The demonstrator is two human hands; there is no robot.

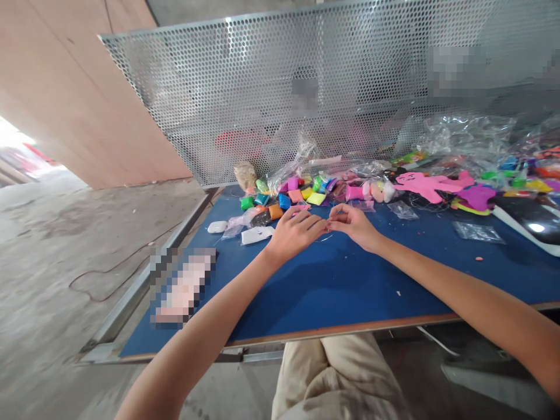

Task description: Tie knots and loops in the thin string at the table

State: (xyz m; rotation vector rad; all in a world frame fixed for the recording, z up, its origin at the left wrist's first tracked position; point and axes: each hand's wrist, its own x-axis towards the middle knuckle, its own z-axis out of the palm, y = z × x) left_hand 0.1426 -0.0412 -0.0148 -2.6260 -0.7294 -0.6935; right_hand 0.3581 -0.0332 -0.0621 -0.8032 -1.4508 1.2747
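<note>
Above the blue tabletop (306, 291), my two hands meet at the fingertips. My left hand (295, 234) is closed, palm down, its fingers drawn together and reaching toward the right. The thumb and fingers of my right hand (356, 227) pinch together at the same spot. Whatever lies between the fingertips is too small and too covered to name. A thin pale strand shows just under them. Just beyond my left hand lie a pink piece (301, 208) and small colored packets, among them an orange one (275, 211) and a blue one (284, 202).
A perforated metal panel (262, 87) stands along the table's back. Clear plastic bags and packets crowd its foot. A pink figure-shaped cutout (431, 184) lies at right, near a purple piece (476, 197). A white case (217, 227) and a white packet (257, 234) sit at left.
</note>
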